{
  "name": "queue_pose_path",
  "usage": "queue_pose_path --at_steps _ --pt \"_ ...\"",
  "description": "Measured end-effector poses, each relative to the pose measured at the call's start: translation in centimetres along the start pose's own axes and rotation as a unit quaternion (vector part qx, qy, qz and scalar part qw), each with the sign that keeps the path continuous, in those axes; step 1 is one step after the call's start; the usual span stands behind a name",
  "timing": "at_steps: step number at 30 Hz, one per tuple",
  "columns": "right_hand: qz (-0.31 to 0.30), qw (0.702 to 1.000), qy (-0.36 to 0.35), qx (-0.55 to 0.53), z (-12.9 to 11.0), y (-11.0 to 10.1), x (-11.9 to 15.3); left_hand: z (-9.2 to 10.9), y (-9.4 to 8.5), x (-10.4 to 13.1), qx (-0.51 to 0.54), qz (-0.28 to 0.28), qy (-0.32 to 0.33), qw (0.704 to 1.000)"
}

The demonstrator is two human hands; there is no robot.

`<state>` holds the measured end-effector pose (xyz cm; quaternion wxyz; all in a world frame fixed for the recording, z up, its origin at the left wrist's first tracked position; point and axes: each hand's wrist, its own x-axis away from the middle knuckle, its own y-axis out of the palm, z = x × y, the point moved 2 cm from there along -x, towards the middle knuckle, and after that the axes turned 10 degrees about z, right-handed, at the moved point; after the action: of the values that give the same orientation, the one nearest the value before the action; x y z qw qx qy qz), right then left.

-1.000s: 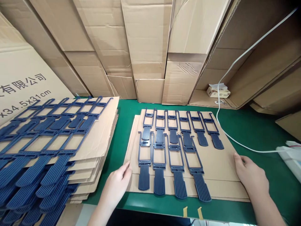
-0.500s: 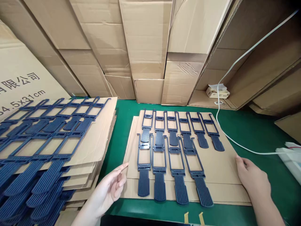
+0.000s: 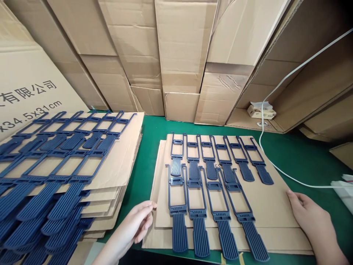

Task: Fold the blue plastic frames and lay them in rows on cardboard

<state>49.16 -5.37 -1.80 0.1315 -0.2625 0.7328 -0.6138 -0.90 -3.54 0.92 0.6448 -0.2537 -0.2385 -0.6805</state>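
Note:
A cardboard sheet (image 3: pixel 270 206) lies on a green table (image 3: pixel 303 162) on top of another sheet, carrying two rows of dark blue plastic parts (image 3: pixel 215 184) with ribbed handles. My left hand (image 3: pixel 135 224) touches the sheet's left edge with its fingertips, fingers loosely curled. At the sheet's right edge rests my right hand (image 3: pixel 311 217), fingers on the cardboard. Neither hand holds a blue part.
At the left stands a stack of cardboard sheets (image 3: pixel 118 165) layered with more blue parts (image 3: pixel 55 158). Flattened cartons (image 3: pixel 182 55) lean along the back. A white cable (image 3: pixel 278 169) runs across the table's right side, past a small white box (image 3: pixel 261 110).
The view has shifted, so the sheet sits lower and further right in frame. My left hand went from an open palm back to the sheet's left edge. My right hand stayed at the right edge.

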Motion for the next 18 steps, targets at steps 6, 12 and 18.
queue_pose_path --at_steps 6,12,18 --pt "-0.002 1.0 0.005 0.0 -0.3 -0.2 0.3 0.5 0.4 -1.1 -0.228 0.042 0.069 0.97" --pt "0.0 1.0 0.017 0.01 -0.4 -0.6 0.7 1.3 0.7 -0.5 -0.381 0.061 0.108 0.916" --pt "0.008 1.0 0.008 -0.007 -0.6 -0.8 0.7 0.6 0.7 0.1 -0.323 0.037 0.1 0.94"
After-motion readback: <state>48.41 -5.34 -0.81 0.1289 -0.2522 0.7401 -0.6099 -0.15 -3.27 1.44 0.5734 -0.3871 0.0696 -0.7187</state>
